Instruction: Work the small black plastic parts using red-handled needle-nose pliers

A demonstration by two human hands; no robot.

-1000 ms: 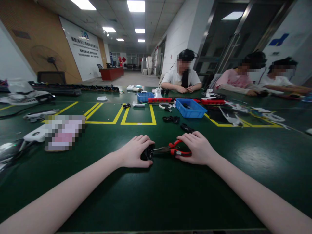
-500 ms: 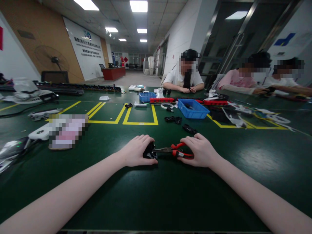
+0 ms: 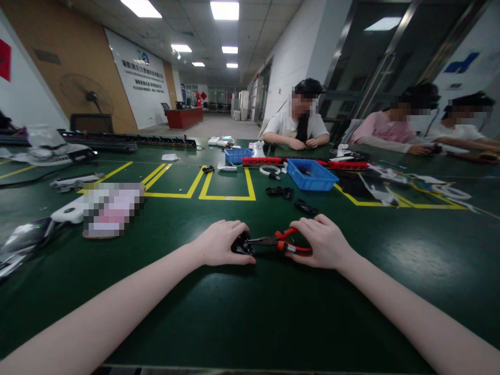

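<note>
The left hand (image 3: 219, 244) is closed around a small black part (image 3: 242, 245) low over the green table (image 3: 250, 317), thumb on the near side and fingers on the far side, probably to brace it while its inner end faces the tool. The right hand (image 3: 326, 242) grips the red-handled pliers (image 3: 287, 244) by their spread handles, likely so a squeeze can work the jaws. The pliers lie nearly level, nose pointing left to the part, which seems to give a straight reach; whether the tips bite anything, I cannot tell. Just beyond the right hand lies a black bundle (image 3: 305, 207), with black pieces (image 3: 279, 192) farther on, apparently within easy reach. Beyond them, the blue bin (image 3: 310, 182) has walls that contain dark items.
</note>
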